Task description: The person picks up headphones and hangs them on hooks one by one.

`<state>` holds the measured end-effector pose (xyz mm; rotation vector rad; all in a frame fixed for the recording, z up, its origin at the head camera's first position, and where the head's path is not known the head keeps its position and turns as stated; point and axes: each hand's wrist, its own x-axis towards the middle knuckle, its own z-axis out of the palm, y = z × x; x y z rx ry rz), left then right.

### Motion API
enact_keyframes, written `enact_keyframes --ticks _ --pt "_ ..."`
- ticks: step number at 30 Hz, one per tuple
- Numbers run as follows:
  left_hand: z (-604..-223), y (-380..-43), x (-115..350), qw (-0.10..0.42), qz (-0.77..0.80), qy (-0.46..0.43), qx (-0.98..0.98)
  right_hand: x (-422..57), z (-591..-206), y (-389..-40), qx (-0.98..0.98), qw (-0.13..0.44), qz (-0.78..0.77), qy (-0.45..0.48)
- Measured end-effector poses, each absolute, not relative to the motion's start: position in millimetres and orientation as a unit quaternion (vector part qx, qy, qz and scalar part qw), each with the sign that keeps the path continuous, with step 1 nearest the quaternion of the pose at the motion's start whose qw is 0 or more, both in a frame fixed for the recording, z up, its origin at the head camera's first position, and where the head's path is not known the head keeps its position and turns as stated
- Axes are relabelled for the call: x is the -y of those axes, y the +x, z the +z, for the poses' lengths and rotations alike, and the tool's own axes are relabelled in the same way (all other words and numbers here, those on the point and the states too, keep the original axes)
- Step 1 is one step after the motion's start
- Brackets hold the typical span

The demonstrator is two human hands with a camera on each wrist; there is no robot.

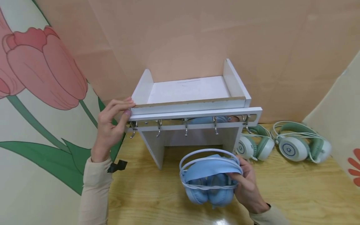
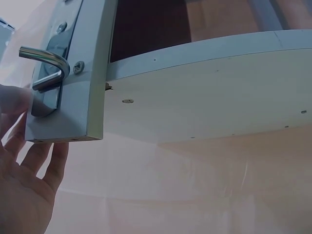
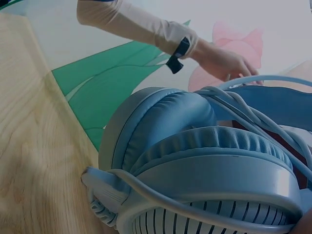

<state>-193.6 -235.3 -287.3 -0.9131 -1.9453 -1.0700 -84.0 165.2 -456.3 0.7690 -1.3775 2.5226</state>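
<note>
- Fingers of the right hand (image 1: 247, 184) are clamped on the blue headphones (image 1: 206, 171), gripping the headband at its right side, thumb toward the front.
- Fingers of the left hand (image 1: 112, 125) and its thumb pinch the left end of the white shelf (image 1: 191, 107), fingertips on top and thumb lower down; the left wrist view shows fingers behind the end of its hook rail (image 1: 197, 113).
- Blue headphones are held in front of the shelf, lower than the rail, headband up and ear cups (image 3: 214, 178) side by side below; a twisted cable (image 3: 253, 114) runs across them.
- Five silver hooks (image 1: 186, 126) line the rail, which spans the shelf's front.
- White shelf stands toward the back edge of the wooden table (image 1: 295, 190), near the brown backdrop (image 1: 182, 37), its upper tray walled at both sides.
- Toward the table's back right corner lie two green-and-white headphones: a nearer pair (image 1: 245, 147), partly behind the rail's right end, and a farther pair (image 1: 292, 150) just beside it.
- Along the table's left edge rises a panel with pink tulips (image 1: 50, 65); at its right edge, a pale panel bears a red flower (image 1: 356, 165).
- Black strap (image 1: 117, 166) shows at the left sleeve's (image 1: 97, 181) cuff.
</note>
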Motion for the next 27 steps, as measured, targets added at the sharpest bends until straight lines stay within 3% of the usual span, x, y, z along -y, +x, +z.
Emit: enact_keyframes --ticks 27 --pt "-288.6 -193.7 232.9 0.374 -0.419 -0.355 0.747 -131.5 -455.0 -92.0 0.445 0.075 0.845 0.287"
